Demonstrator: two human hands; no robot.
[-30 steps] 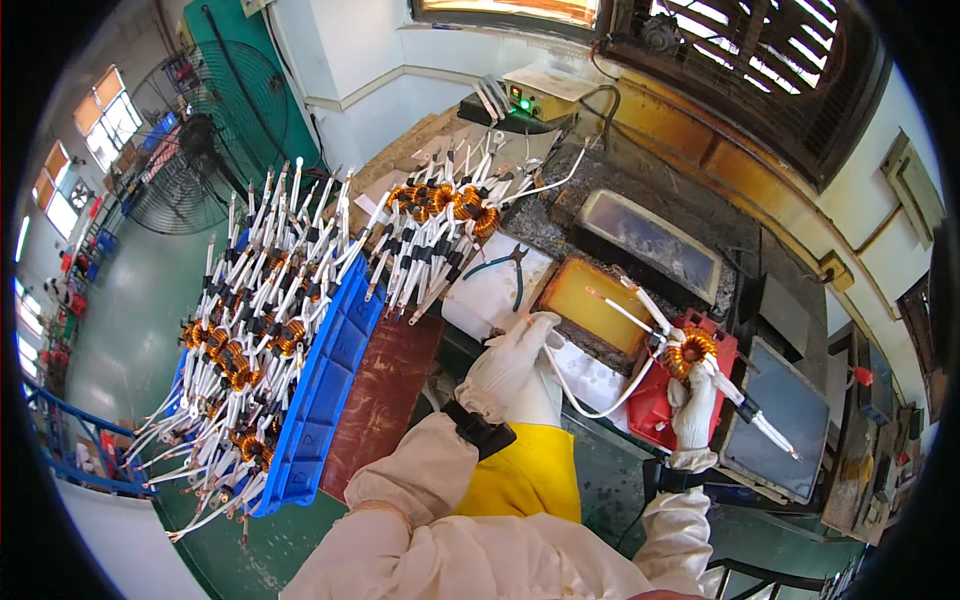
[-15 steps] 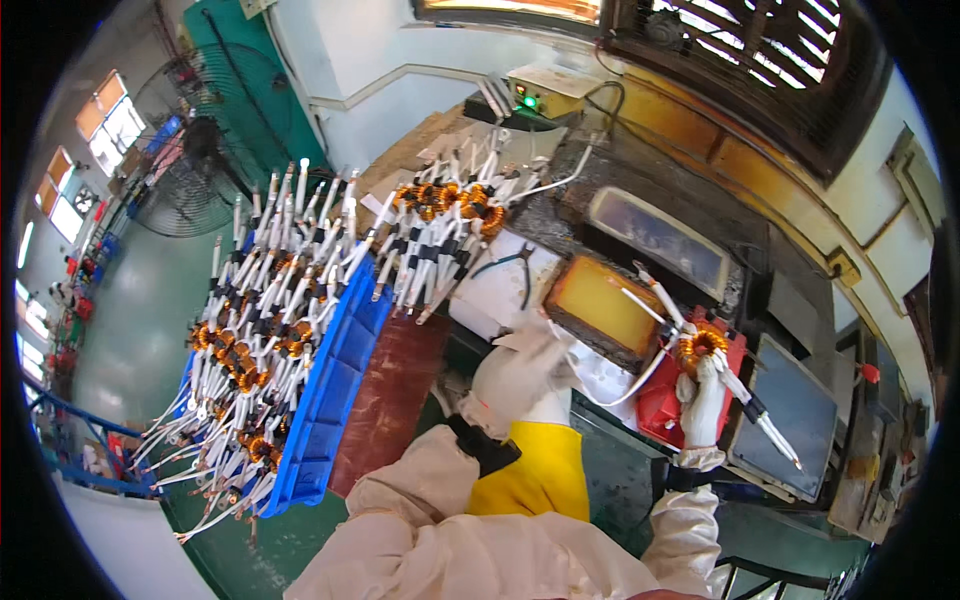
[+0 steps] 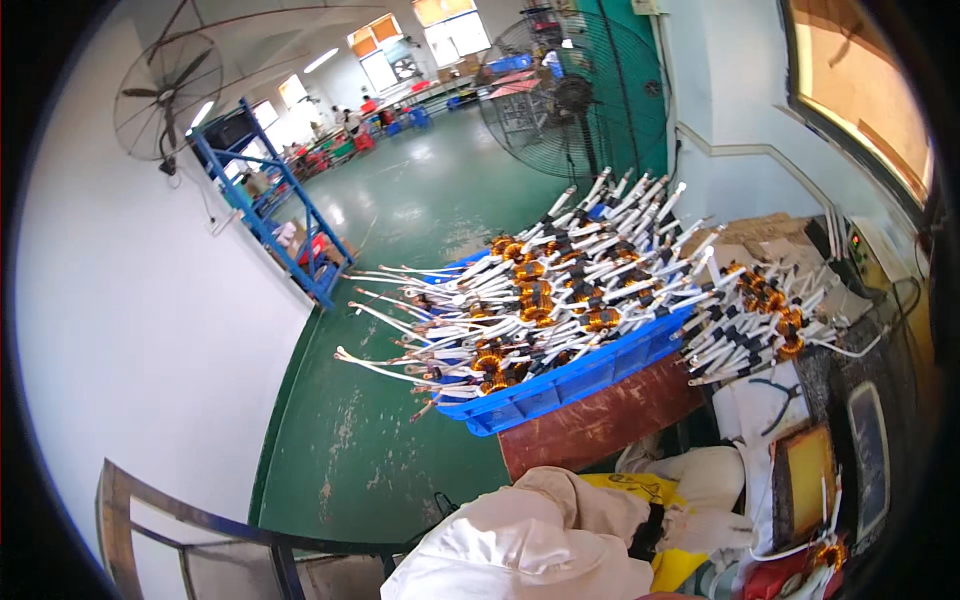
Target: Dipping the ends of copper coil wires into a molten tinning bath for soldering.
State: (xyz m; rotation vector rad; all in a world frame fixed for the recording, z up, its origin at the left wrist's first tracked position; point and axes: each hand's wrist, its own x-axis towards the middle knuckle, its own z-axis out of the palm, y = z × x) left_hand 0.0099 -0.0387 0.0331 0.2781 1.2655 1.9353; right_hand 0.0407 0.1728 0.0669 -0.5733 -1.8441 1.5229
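The dark worktop [image 3: 840,378] is carrying a heap of copper-wound coils [image 3: 765,290] with white leads, a white sheet [image 3: 735,405] on which pliers [image 3: 790,391] are lying, a yellow rectangular slab [image 3: 808,480] and a pale-rimmed pan [image 3: 855,440]. Alongside, a reddish-brown board [image 3: 600,420] is sitting beneath a blue crate [image 3: 570,388], which is brimming with similar coils [image 3: 535,300].

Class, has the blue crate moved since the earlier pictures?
No; the blue crate sits along the brown board as before; the camera's view has turned.
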